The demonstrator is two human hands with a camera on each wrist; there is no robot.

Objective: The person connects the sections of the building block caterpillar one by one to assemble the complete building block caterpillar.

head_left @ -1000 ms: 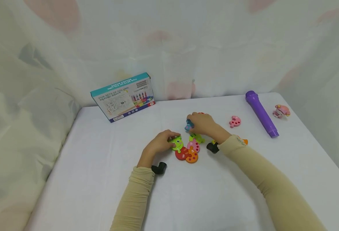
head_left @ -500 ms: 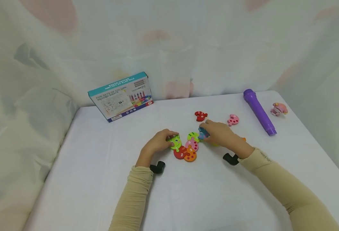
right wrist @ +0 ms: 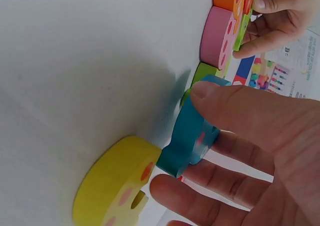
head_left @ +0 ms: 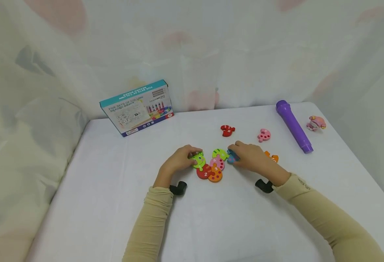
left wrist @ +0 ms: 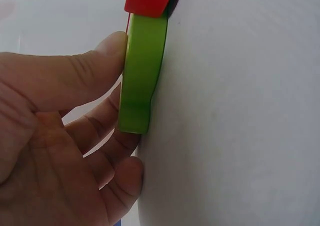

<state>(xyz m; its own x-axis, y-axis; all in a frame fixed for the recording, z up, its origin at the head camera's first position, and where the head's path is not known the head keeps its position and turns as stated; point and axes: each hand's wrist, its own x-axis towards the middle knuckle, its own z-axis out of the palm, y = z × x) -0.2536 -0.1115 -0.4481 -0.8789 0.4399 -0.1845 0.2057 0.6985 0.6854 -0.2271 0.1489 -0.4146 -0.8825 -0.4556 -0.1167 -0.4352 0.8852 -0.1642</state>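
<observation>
Chunky caterpillar puzzle pieces lie joined in a curve on the white table. At its left end, my left hand pinches the green smiling head piece between thumb and fingers. A red piece marked 2, an orange piece, a pink piece and a striped green piece follow on. My right hand holds a blue piece by its edges, right at the striped green piece's end. Beside the blue piece, in the right wrist view, stands a yellow spotted piece; my hand hides it from the head view.
Loose red, pink and orange pieces lie behind and right of my right hand. A purple toy microphone and a small pink figure are at the right. The beaded-column box stands at the back left.
My right hand has brought the blue piece right and towards me, down to the striped green piece's end. The loose red piece has come into view. My left hand keeps its hold.
</observation>
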